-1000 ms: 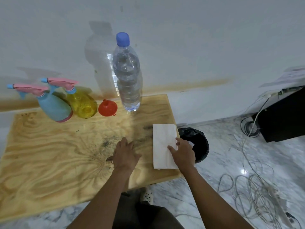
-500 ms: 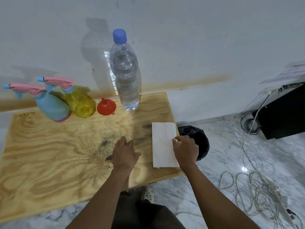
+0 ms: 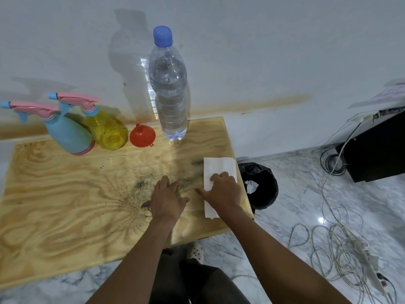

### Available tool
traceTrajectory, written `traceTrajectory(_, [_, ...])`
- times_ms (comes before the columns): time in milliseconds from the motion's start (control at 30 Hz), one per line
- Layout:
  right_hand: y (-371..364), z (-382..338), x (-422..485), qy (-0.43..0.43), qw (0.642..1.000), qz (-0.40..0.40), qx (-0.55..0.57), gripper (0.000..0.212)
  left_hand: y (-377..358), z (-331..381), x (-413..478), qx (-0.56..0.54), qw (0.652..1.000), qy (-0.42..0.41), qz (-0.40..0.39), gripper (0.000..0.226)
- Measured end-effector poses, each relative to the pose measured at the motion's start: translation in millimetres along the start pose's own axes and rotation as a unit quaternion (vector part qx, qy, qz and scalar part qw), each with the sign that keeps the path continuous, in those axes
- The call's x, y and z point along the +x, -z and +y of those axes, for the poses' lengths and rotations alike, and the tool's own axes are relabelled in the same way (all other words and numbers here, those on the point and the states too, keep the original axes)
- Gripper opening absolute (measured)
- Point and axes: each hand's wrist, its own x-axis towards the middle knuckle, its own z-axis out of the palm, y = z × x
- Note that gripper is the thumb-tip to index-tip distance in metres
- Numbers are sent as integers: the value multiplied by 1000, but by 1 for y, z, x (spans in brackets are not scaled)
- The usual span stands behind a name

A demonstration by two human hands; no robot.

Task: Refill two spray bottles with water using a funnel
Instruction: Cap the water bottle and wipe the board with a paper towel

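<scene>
**Fig. View from my head, looking down at the table (image 3: 54,205).** My left hand (image 3: 167,200) lies flat on the wood near the front edge, fingers straight and holding nothing. Just to its right, my right hand (image 3: 223,189) rests on a white paper towel (image 3: 219,166) at the table's right edge. Its thumb is spread out onto the wood and its fingers are bent over the sheet; I cannot tell whether they grip the towel or only press on it.

Back row, by the wall, left to right:
- a blue spray bottle (image 3: 68,137);
- a yellow spray bottle (image 3: 107,133) touching it, both with pink spray heads still on;
- a red funnel (image 3: 142,136) just beside them, spout pointing up;
- a tall water bottle (image 3: 168,91), upright and capped, holding water.

On the floor beyond the table's right edge stands a black bin (image 3: 260,187).

Step in hand, as I judge it: preparation only. No bottle is open and the funnel is untouched, so refilling has not begun. The next move calls for reaching to the back row, unscrewing one spray head, seating the funnel spout-down in that neck, and uncapping the water bottle. The light spray bottle should be steadied while I pour.
</scene>
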Motion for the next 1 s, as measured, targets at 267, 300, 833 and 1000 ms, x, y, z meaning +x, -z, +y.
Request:
traceTrajectory(267, [-5,1,-6,-3,998,60,-25,29,1,2,-2,-8,1000,7,-1,68])
traceTrajectory(300, [-6,1,-6,-3,998,62,-24,29,2,2,-2,-9,1000,9,-1,68])
traceTrajectory(833, [-11,16,-5,-2,996,83,38,28,6,6,-4,-21,1000,16,-13,65])
traceTrajectory(1000, [-8,21,-6,1,996,73,48,30,6,5,-4,-14,1000,8,-15,66])
